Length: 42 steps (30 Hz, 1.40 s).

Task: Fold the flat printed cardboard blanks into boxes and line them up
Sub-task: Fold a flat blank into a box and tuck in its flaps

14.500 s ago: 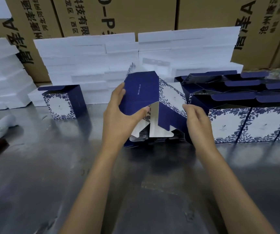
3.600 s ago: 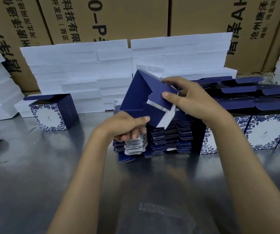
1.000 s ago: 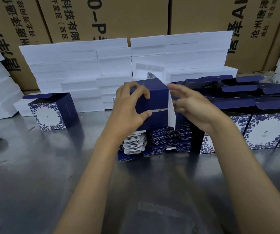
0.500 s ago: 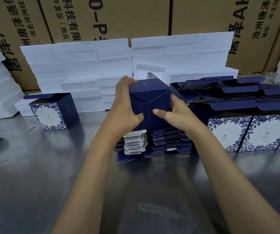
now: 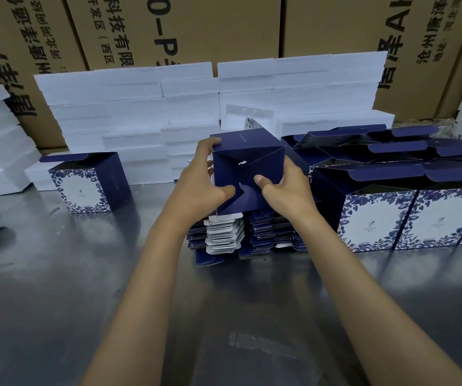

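Item: navy box (image 5: 247, 171), part-folded, held above the stack of flat blanks (image 5: 241, 232) near the middle of the bench (image 5: 57, 302). Its interlocking end flaps face the camera, not fully seated; a small white gap shows at their meeting point.

Left hand (image 5: 199, 185): grip closed around the box's left side, fingers curled over the top left corner, thumb pressing on the flap face.

Right hand (image 5: 285, 190): grip closed on the box's right side, thumb pressing the flaps near their centre; the other fingers are hidden behind the box.

Flat blanks: several piles, navy and white edges showing, lying directly under the held box.

Finished boxes, right (image 5: 391, 215): rows with blue floral fronts and open tops, standing toward the bench's right edge, touching one another.

Single finished box, left (image 5: 87, 182): floral front, lid flap open, standing apart toward the bench's left side.

White foam blocks (image 5: 140, 112): stacked along the bench's far edge.

Brown shipping cartons (image 5: 210, 29): printed in black characters, standing behind the foam.
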Each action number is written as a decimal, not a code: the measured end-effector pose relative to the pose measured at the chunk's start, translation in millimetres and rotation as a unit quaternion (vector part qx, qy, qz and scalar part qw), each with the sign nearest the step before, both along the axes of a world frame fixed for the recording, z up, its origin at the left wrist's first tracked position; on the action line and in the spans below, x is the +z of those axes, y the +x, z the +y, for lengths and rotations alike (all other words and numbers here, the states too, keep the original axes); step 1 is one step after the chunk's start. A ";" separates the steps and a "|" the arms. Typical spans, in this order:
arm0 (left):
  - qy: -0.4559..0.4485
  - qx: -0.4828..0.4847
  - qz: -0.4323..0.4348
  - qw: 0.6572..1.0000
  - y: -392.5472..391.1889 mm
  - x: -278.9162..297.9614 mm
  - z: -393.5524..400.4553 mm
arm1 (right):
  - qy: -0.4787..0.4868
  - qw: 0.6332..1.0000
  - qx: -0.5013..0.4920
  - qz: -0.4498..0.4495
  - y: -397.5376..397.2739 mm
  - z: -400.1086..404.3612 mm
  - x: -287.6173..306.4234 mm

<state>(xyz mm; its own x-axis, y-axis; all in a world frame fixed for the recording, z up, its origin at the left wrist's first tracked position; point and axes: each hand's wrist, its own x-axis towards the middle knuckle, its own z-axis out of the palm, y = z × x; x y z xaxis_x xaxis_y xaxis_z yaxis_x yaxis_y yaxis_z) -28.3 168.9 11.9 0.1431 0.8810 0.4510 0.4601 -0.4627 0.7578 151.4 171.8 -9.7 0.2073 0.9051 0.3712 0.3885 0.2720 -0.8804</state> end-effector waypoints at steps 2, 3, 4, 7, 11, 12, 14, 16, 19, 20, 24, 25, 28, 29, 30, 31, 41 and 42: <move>-0.007 0.000 -0.010 1.000 0.5 0.4 0.3 | 0.001 1.000 -0.002 -0.002 0.6 0.2 0.1; -0.012 -0.002 -0.015 1.000 0.7 0.2 0.9 | 0.000 1.000 0.003 -0.001 1.6 0.4 0.3; -0.016 -0.008 -0.023 1.000 0.7 -0.2 1.6 | -0.004 1.000 0.011 0.001 2.8 0.5 0.8; -0.026 -0.024 -0.048 0.998 1.4 1.8 0.3 | -0.023 0.999 0.042 0.009 7.4 1.0 3.7; -0.030 -0.018 -0.092 0.995 3.3 7.2 -4.4 | -0.045 0.996 0.080 0.021 14.2 2.8 8.9; -0.033 -0.014 -0.101 0.994 3.7 8.3 -4.9 | -0.045 0.995 0.079 0.026 14.9 3.0 9.6; -0.040 -0.007 -0.105 0.994 4.6 9.6 -5.3 | -0.034 0.997 0.056 0.029 12.8 2.2 9.0; -0.042 -0.004 -0.099 0.994 6.0 10.3 -6.2 | -0.014 1.000 0.011 0.018 7.4 0.1 6.8; -0.045 0.002 -0.084 0.995 6.8 10.2 -6.7 | 0.005 1.000 -0.030 -0.006 1.0 -2.6 3.8; -0.047 0.003 -0.084 0.995 6.3 10.0 -6.2 | 0.004 0.999 -0.035 -0.010 0.0 -2.9 3.5; -0.049 -0.001 -0.086 0.995 5.3 9.8 -5.4 | 0.008 0.999 -0.043 -0.023 -2.1 -3.7 2.9; -0.048 -0.002 -0.085 0.995 4.9 10.0 -5.5 | 0.007 0.999 -0.043 -0.026 -2.4 -4.0 3.4; -0.051 -0.008 -0.100 0.994 4.1 10.9 -5.2 | -0.011 0.999 -0.031 -0.032 -0.7 -4.9 7.0; -0.057 -0.011 -0.119 0.991 3.9 11.2 -5.2 | -0.023 0.999 -0.015 -0.028 1.2 -5.9 9.1; -0.062 -0.013 -0.143 0.988 3.6 12.0 -5.2 | -0.036 0.999 0.010 -0.013 4.1 -7.5 12.0; -0.065 -0.009 -0.169 0.983 3.0 12.6 -4.9 | -0.050 0.998 0.042 0.011 7.1 -9.6 15.7; -0.167 0.036 -0.206 0.964 2.3 2.2 -0.1 | -0.167 0.982 0.046 0.081 22.8 -10.8 36.6; -0.174 0.019 -0.204 0.963 3.1 2.8 -0.9 | -0.170 0.981 0.044 0.080 22.8 -10.6 36.3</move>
<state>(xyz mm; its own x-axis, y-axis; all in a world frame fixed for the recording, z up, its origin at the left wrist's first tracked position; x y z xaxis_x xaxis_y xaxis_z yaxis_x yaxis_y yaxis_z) -25.2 168.1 14.7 -0.0193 0.9901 0.1393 0.1024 -0.1367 0.9853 174.2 161.2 26.6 0.1540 0.9880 0.0145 0.2266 -0.0210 -0.9738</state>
